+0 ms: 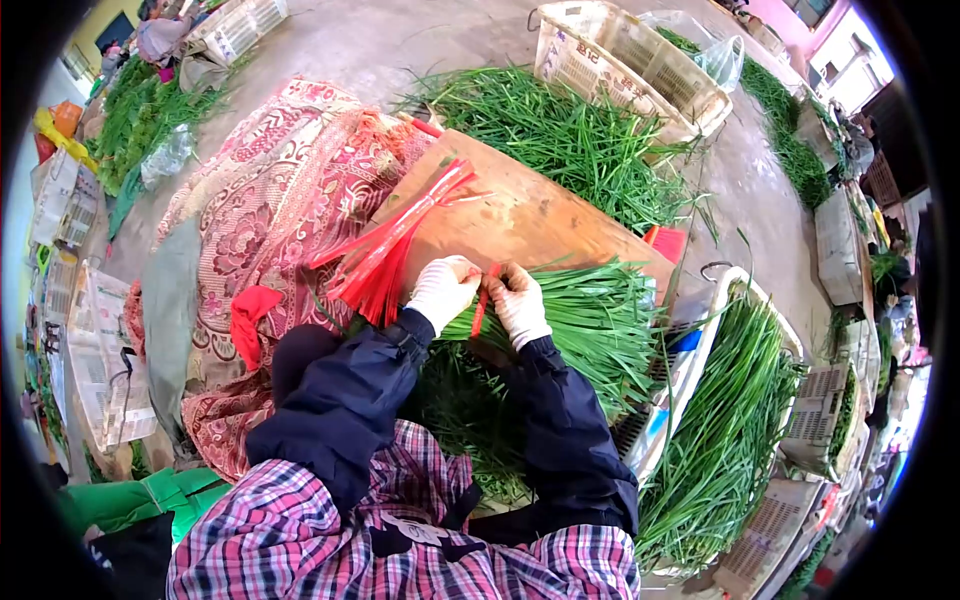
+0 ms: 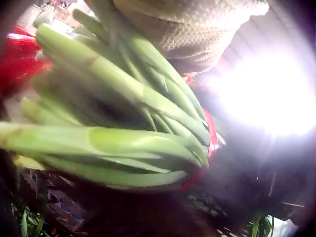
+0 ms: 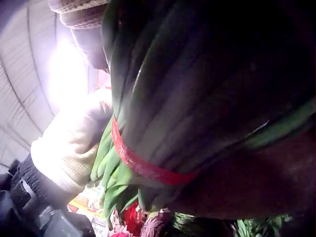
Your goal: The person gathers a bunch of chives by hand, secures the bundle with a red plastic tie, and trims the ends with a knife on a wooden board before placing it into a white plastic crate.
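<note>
A bunch of long, flat green leaves like garlic chives [image 1: 600,310] lies across the near side of a wooden board [image 1: 530,210]. Around its stem end runs a red plastic strip [image 1: 480,312], seen wrapped about the stalks in the left wrist view [image 2: 212,133] and the right wrist view. Both hands wear pale knit gloves. The left hand [image 1: 443,292] pinches the strip above the stalks. Close beside it, the right hand [image 1: 519,306] pinches the strip between thumb and fingers. More red strips [image 1: 395,255] lie in a loose sheaf left of the hands.
Behind the board is a heap of loose greens [image 1: 550,130], beside a white plastic crate [image 1: 630,70]. A basket of greens [image 1: 720,400] stands at the right. Patterned red cloth [image 1: 270,190] spreads at the left, with a red rag [image 1: 252,318] on it.
</note>
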